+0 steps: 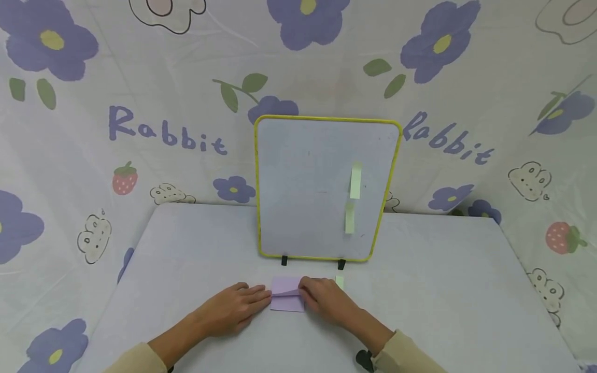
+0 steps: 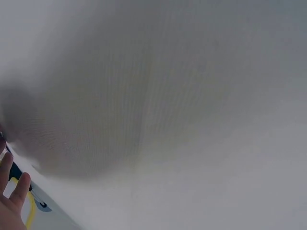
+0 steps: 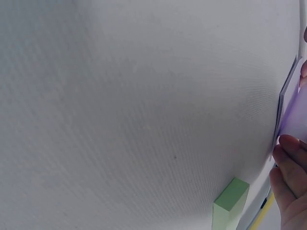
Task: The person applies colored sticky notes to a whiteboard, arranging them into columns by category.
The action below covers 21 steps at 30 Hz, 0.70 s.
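Observation:
A purple sticky note pad (image 1: 287,304) lies on the white table in front of the whiteboard (image 1: 322,186). Its top sheet (image 3: 297,115) is partly lifted and bends up from the pad in the right wrist view. My right hand (image 1: 328,300) pinches that sheet at its right side. From the left, my left hand (image 1: 235,306) touches the pad's left edge with fairly straight fingers. Only some fingers of the left hand (image 2: 13,199) show in the left wrist view. Just behind my right hand is a green sticky note pad (image 3: 231,201), partly hidden in the head view.
The yellow-framed whiteboard stands on black feet (image 1: 284,260) behind the pads. Two pale green strips, an upper strip (image 1: 356,181) and a lower strip (image 1: 350,218), stick to its right half. A printed cloth (image 1: 186,77) hangs around the table (image 1: 448,290).

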{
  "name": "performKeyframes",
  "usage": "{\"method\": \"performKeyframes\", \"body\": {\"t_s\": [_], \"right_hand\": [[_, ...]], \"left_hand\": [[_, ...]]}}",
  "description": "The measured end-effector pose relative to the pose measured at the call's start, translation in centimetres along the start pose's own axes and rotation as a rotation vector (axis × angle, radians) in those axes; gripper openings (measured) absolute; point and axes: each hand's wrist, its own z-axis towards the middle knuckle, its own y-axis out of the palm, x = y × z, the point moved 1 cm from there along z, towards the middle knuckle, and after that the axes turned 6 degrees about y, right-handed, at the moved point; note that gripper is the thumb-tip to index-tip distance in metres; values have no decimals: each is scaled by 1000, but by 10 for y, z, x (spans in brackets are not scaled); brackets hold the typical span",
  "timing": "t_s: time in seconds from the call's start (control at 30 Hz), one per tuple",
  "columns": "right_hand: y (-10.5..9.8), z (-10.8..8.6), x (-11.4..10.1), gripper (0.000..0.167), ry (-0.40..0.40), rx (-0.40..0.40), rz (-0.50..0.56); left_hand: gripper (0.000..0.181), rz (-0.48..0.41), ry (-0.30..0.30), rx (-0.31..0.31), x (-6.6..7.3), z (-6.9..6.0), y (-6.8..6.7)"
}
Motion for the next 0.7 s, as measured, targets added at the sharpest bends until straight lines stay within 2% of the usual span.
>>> {"method": "performKeyframes", "body": {"t_s": [0.23,0.53,0.7], "right_hand": [[0,0,1,4,39,-3,15],[1,2,1,5,75,22,24],[3,2,1,4,69,33,21]], "left_hand": [[45,-64,14,65,3,0,-1],[42,-35,37,102,4,2,-3],[43,15,48,93,4,6,0]]}}
